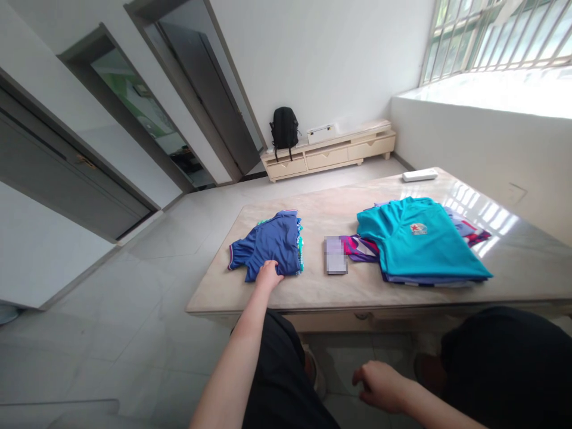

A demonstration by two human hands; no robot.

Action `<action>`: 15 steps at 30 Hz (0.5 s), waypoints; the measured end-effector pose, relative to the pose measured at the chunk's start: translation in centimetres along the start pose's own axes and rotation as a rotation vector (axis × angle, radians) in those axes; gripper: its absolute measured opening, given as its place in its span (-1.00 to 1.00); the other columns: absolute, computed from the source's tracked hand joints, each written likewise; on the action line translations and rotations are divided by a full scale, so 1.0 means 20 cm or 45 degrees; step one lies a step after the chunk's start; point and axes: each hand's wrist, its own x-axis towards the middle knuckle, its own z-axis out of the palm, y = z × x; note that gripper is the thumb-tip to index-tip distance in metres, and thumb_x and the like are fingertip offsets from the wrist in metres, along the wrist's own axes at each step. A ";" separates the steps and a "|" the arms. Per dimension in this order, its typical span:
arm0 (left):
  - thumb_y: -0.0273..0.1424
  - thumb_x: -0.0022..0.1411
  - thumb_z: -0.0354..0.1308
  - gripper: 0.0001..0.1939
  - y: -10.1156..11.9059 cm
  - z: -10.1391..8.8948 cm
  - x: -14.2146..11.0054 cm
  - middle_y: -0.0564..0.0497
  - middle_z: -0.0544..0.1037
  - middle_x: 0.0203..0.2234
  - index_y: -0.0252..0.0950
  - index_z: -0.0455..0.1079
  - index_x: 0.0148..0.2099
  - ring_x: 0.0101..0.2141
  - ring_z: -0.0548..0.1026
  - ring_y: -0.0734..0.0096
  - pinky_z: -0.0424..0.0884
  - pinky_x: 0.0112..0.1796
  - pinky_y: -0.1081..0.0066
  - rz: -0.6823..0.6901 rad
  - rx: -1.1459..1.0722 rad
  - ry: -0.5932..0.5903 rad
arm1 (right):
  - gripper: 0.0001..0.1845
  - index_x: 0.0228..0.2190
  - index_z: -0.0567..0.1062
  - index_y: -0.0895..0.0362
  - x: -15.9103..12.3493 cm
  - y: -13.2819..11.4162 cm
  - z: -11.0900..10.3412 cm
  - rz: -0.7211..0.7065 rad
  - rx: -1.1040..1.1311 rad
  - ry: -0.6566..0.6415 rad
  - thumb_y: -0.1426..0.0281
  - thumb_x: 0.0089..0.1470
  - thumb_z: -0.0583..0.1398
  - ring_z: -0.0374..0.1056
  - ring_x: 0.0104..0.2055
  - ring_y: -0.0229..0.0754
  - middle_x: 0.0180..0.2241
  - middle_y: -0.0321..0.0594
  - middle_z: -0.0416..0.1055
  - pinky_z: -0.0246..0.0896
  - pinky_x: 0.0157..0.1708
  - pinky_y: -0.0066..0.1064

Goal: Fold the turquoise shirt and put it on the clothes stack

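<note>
My left hand (pixel 269 276) rests on the near edge of a folded dark blue shirt (pixel 274 241), its fingers on the fabric and the thumb apart from them. One sleeve of that shirt points out to the left. Green and patterned clothes (pixel 301 253) show beneath its right side. Below the table edge, between my knees, my right hand (pixel 379 384) hangs in the air with loosely bent fingers and holds nothing. A teal shirt (pixel 429 244) with a chest badge lies folded on top of a second pile at the right. A pink and purple patterned garment (pixel 360 247) sticks out from under it.
A small blurred-out rectangular item (pixel 336 256) lies on the marble-look table (pixel 313 295) between the piles. A white box-shaped object (pixel 420 175) is at the far edge. Beyond stand a low cabinet (pixel 326 158) and a black backpack (pixel 284 128). My knees are close under the table.
</note>
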 end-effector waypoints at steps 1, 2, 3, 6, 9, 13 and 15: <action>-0.25 0.40 0.27 -0.62 0.01 0.00 0.00 -0.15 0.50 0.14 -0.30 0.44 0.17 0.09 0.52 0.11 0.51 0.08 0.01 0.001 0.007 -0.007 | -0.53 -0.04 0.71 -0.06 0.00 0.00 -0.01 -0.002 0.009 0.012 0.36 -0.03 0.27 0.59 -0.01 0.20 -0.18 -0.08 0.70 0.41 0.03 -0.08; -0.25 0.40 0.28 -0.62 0.01 0.00 -0.01 -0.15 0.50 0.14 -0.30 0.44 0.17 0.09 0.52 0.11 0.50 0.09 0.00 0.001 0.014 -0.009 | -0.53 -0.04 0.71 -0.06 0.00 0.00 -0.01 -0.002 0.014 0.023 0.36 -0.02 0.27 0.59 -0.01 0.21 -0.19 -0.07 0.70 0.41 0.03 -0.08; -0.26 0.39 0.28 -0.62 0.02 -0.01 -0.01 -0.16 0.49 0.16 -0.30 0.44 0.18 0.10 0.51 0.10 0.50 0.10 0.00 0.002 0.021 -0.008 | -0.52 -0.04 0.71 -0.05 0.01 0.00 -0.02 -0.001 0.018 0.032 0.36 -0.02 0.26 0.59 -0.01 0.21 -0.18 -0.07 0.70 0.41 0.03 -0.07; -0.25 0.38 0.28 -0.60 0.03 -0.02 -0.02 -0.16 0.49 0.16 -0.30 0.44 0.18 0.11 0.50 0.09 0.47 0.11 0.00 0.010 0.036 -0.015 | -0.51 -0.03 0.71 -0.03 0.00 -0.01 -0.03 0.009 0.022 0.047 0.36 -0.03 0.26 0.58 0.01 0.24 -0.13 -0.03 0.69 0.41 0.03 -0.04; -0.24 0.37 0.29 -0.61 0.04 -0.03 -0.02 -0.16 0.51 0.13 -0.31 0.46 0.15 0.10 0.51 0.11 0.47 0.11 0.01 0.016 0.043 -0.030 | -0.52 -0.03 0.71 -0.03 0.00 -0.01 -0.04 0.009 0.025 0.046 0.35 -0.03 0.26 0.57 0.03 0.25 -0.12 -0.03 0.68 0.41 0.05 -0.05; -0.25 0.36 0.31 -0.59 0.06 -0.05 -0.03 -0.16 0.50 0.15 -0.31 0.45 0.16 0.11 0.50 0.10 0.45 0.13 0.00 0.027 0.048 -0.042 | -0.52 -0.03 0.71 -0.02 -0.01 -0.02 -0.03 0.003 0.024 0.042 0.36 -0.03 0.26 0.57 0.03 0.24 -0.11 -0.02 0.68 0.40 0.06 -0.05; -0.26 0.35 0.32 -0.60 0.07 -0.06 -0.04 -0.15 0.51 0.13 -0.31 0.46 0.14 0.10 0.51 0.10 0.46 0.12 0.01 0.024 0.050 -0.051 | -0.51 -0.03 0.71 -0.01 0.00 -0.02 -0.03 0.003 0.026 0.039 0.37 -0.03 0.26 0.56 0.04 0.24 -0.11 -0.01 0.68 0.40 0.06 -0.05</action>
